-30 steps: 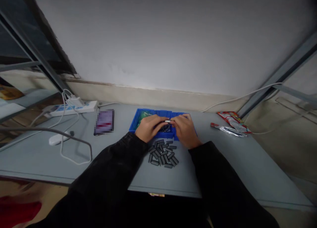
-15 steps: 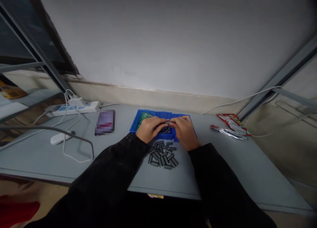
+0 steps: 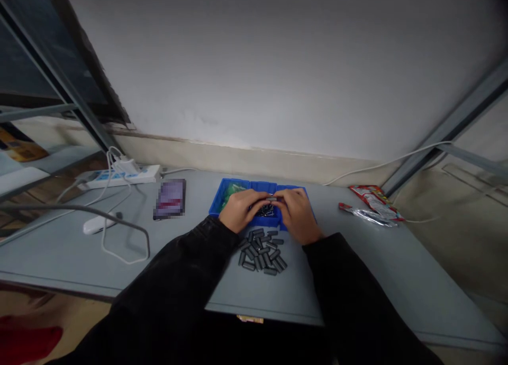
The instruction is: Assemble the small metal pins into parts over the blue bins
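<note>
My left hand [image 3: 243, 209] and my right hand [image 3: 297, 212] meet over the blue bins, fingers pinched on the two ends of a small grey cylinder [image 3: 271, 198]. Its ends are hidden by the fingertips. Below it, the middle blue bin [image 3: 262, 186] holds small dark metal pieces like screws [image 3: 266, 210]. Green pieces [image 3: 234, 191] fill part of the left bin [image 3: 216, 202]. My right hand covers most of the right bin [image 3: 302, 189]. Nearer to me, a loose pile of dark grey cylinders [image 3: 262, 251] lies on the table.
On the left are a power strip [image 3: 123, 177] with plugs, a white adapter [image 3: 97, 223], looping cables and a pixelated purple item [image 3: 170, 198]. A red packet [image 3: 375, 200] and a silver packet [image 3: 371, 215] lie to the right. The wall [image 3: 254, 90] rises behind the table [image 3: 222, 288].
The view has shifted slightly, so everything sits a little lower. My hands stay together over the bins, and the grey cylinder between their fingertips shows more clearly.
</note>
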Motion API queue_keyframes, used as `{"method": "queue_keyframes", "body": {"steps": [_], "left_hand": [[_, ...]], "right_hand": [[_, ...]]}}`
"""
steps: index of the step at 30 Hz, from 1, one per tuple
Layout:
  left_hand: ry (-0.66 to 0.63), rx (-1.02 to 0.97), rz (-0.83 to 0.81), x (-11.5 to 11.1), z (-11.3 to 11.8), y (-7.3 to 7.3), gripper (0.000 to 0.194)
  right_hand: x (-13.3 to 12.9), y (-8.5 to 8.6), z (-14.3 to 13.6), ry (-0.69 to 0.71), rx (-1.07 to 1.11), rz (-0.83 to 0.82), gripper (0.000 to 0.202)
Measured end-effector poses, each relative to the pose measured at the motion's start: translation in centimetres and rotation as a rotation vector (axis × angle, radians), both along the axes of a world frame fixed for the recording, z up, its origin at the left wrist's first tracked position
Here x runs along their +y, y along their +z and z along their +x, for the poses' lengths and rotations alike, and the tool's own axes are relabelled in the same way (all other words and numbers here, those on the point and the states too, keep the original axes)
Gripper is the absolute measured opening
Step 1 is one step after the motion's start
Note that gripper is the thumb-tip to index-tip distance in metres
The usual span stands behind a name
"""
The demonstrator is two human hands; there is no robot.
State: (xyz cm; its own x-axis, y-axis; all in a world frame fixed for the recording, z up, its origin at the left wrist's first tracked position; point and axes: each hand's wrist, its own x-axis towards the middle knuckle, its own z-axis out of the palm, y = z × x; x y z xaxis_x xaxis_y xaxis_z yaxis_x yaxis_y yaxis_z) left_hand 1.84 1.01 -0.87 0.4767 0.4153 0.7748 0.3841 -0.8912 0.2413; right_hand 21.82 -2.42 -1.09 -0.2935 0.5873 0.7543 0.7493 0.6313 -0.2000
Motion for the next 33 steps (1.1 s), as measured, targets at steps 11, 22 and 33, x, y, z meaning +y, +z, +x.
{"method": "queue_keyframes", "body": {"steps": [11, 22, 33], "left_hand": [[0.001, -0.022, -0.009, 0.07, 0.02, -0.20, 0.020], [-0.066, 0.016, -0.004, -0.06, 0.00, -0.09, 0.018], [0.019, -0.025, -0.006, 0.07, -0.09, -0.35, 0.019]], "right_hand": [[-0.29, 0.41, 0.00, 0.029, -0.002, -0.051, 0.019], [0.18, 0.13, 0.25, 0.019, -0.038, -0.077, 0.027], [-0.10, 0.30, 0.14, 0.030, -0.003, -0.065, 0.016]]}}
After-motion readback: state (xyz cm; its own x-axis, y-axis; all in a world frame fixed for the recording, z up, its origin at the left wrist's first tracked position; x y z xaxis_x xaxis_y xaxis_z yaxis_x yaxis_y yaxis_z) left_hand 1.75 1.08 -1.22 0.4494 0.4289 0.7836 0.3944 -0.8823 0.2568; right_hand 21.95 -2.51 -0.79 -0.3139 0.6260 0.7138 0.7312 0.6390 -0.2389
